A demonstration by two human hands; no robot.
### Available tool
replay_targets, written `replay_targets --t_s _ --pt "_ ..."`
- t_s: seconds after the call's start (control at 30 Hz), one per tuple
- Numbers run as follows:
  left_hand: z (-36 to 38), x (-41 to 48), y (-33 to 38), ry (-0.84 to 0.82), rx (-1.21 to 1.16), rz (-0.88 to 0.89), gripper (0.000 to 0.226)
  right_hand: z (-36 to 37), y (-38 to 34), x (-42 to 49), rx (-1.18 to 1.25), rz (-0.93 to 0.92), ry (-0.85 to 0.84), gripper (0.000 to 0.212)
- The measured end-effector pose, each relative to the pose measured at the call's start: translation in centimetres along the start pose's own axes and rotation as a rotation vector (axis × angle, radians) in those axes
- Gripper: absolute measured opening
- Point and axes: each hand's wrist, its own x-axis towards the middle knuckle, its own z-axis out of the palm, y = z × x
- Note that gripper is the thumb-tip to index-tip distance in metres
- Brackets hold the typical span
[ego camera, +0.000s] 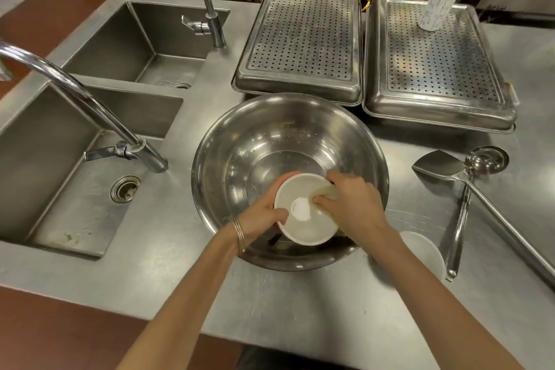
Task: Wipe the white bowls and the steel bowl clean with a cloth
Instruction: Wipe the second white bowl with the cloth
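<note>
- Lower centre of the frame: left hand point(264, 216) grips the rim of a white bowl point(306, 213), held over the steel bowl point(288, 153).
- Right hand point(351, 204) presses a pale cloth point(326, 191), fingers curled round it, inside that bowl.
- Second white bowl point(423, 249) waits lower right; the steel bowl looks speckled, seemingly unwiped.

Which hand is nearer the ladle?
Right. The right hand wipes inside the white bowl, on the side toward the ladle; the left hand grips the bowl's far side.
</note>
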Motion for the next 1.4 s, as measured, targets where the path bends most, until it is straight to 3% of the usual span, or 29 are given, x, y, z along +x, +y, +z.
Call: replay_targets --t_s 0.07,0.2,0.3,0.5,0.67,0.77,0.93,1.13,1.3,1.4 --pt "0.0 0.0 0.2 0.04 -0.033 0.041 0.08 0.6 -0.1 -0.3 0.051 0.032 0.064 0.032" --pt "3.7 -0.9 -2.1 0.429 -0.291 0.137 0.086 1.1 -0.8 -0.7 0.33 0.277 0.095 0.03" --pt "5.2 -0.8 -2.7 0.529 -0.265 0.19 0.081 1.5 -0.9 -0.5 0.257 0.209 0.016 0.037" --pt "1.9 -0.3 -1.4 0.237 0.003 0.088 0.076 0.0 0.0 1.0 -0.017 -0.002 0.002 0.047" --pt "0.9 -0.8 -1.8 0.335 -0.187 0.045 0.073 -0.7 0.6 0.2 0.496 0.235 -0.015 0.05" --pt "0.6 -1.1 -2.5 0.41 -0.323 0.005 0.072 -2.1 2.1 -0.3 0.646 0.313 -0.023 0.048" --pt "1.2 -1.0 -2.3 0.453 -0.344 -0.006 0.076 -2.8 -0.5 0.2 0.781 0.229 -0.017 0.034" --pt "1.7 -0.8 -2.0 0.416 -0.374 0.016 0.081 2.1 -3.6 -0.1 0.597 -0.108 -0.066 0.038" --pt "2.3 -0.9 -2.4 0.324 -0.333 0.009 0.082 3.9 -3.5 -0.8 0.462 -0.082 0.128 0.03" --pt "2.2 -0.5 -2.7 0.331 -0.365 -0.005 0.083 4.1 -3.7 -0.7 0.367 -0.159 0.041 0.026"
